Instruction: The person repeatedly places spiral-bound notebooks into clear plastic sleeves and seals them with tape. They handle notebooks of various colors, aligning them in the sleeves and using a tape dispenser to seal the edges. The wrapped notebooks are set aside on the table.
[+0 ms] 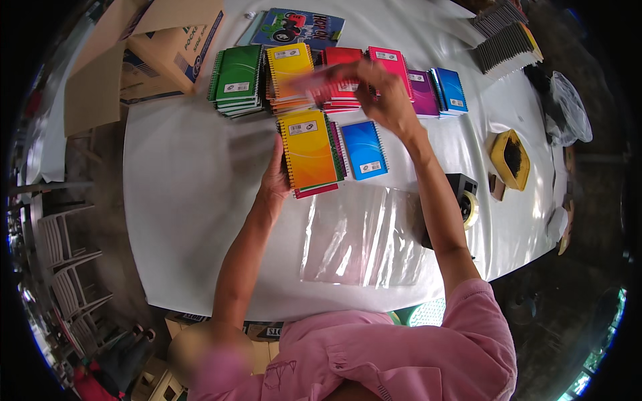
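From my remote view, the left hand (273, 182) grips the yellow-topped notebook stack (309, 150) along its left edge, its thumb beside the coils; green, purple and reddish edges peek from underneath. That stack sits mid-desk, just in front of the back row. The right hand (391, 100) hangs over the red stack (341, 59) and pink stack (388, 57), blurred; a reddish smear lies by its fingers, and I cannot tell whether they grasp it. A blue notebook (364, 150) sits just right of the yellow-topped one, so I have little room there. On my left, a wide stretch of white desk (177, 200) runs out to its curved edge, with the cardboard box (160, 60) at the far corner. Toward the front edge lies clear plastic (361, 237). The right forearm passes over the tape dispenser (461, 184), near a yellow tray (499, 160).
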`<state>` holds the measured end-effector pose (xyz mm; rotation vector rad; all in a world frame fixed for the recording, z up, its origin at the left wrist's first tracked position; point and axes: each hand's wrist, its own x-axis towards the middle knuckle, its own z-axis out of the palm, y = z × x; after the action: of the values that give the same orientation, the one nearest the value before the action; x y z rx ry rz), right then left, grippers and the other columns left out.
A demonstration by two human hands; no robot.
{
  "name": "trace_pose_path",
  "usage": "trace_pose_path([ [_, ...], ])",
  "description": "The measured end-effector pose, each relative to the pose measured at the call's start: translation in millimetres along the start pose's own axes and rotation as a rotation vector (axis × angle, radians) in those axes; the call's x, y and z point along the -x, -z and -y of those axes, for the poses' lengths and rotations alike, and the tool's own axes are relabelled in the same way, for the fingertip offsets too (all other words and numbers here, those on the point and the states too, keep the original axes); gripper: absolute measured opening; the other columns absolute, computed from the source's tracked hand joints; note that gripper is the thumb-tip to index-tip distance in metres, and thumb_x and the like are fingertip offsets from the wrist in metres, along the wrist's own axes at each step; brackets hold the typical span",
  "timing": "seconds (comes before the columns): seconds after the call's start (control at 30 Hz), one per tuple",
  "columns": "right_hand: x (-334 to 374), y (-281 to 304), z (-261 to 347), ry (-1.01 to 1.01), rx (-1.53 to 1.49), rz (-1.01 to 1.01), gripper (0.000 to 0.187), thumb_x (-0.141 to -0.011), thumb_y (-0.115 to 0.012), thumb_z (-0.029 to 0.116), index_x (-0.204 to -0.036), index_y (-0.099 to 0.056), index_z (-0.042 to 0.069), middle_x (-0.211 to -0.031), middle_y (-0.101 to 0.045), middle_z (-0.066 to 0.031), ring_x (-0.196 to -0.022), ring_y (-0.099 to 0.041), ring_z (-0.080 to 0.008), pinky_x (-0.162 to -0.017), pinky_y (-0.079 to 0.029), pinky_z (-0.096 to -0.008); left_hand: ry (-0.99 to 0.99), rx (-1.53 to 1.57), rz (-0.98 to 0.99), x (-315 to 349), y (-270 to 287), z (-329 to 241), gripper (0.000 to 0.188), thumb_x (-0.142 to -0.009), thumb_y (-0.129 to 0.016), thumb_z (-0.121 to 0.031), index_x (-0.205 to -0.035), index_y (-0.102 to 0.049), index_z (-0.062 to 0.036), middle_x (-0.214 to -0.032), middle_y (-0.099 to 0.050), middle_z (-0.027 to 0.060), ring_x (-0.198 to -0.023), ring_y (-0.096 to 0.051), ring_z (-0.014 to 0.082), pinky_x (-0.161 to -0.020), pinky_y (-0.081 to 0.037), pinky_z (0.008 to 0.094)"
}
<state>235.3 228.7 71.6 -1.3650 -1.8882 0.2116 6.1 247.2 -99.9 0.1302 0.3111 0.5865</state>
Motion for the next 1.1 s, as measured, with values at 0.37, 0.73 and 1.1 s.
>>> trace_pose_path([
  [0.37,50.6,9.9,-119.4,-0.66,0.803,-0.29,0.049,-0.074,-0.075,0.039,-0.104,-0.067,0.002,-0.105,-0.063,-0.0227,-0.1,-0.061,-0.0368,-0.085,-0.048,-0.048,0.102,-0.012,0.02,-1.7,-15.8,24.2,0.063,-0.083,-0.072,-0.028,-0.134,-0.044,-0.005,-0.128,-0.056,0.0117,-0.115,-0.056,0.0246,-0.098,-0.048,0.0424],
  [0.73,52.9,42.7,-70.1,-0.722,-0.132,-0.327,0.03,-0.077,-0.072,0.025,-0.078,-0.067,-0.005,-0.071,-0.067,-0.0201,-0.063,-0.067,-0.0295,-0.061,-0.05,-0.0362,0.005,-0.001,0.04,-9.2,2.4,19.0,0.072,-0.082,-0.072,-0.041,-0.138,-0.04,-0.008,-0.132,-0.053,0.0086,-0.12,-0.053,0.0224,-0.1,-0.046,0.0419],
  [1.1,-49.7,-121.7,26.8,0.058,0.372,-0.081,0.036,-0.077,-0.07,0.018,-0.108,-0.061,0.0,-0.122,-0.056,-0.0178,-0.119,-0.05,-0.0335,-0.1,-0.038,-0.0447,-0.182,-0.043,-0.019,37.5,24.9,-25.1,0.054,-0.086,-0.07,-0.033,-0.129,-0.051,-0.0063,-0.123,-0.06,0.0085,-0.113,-0.057,0.0214,-0.098,-0.047,0.0397],
])
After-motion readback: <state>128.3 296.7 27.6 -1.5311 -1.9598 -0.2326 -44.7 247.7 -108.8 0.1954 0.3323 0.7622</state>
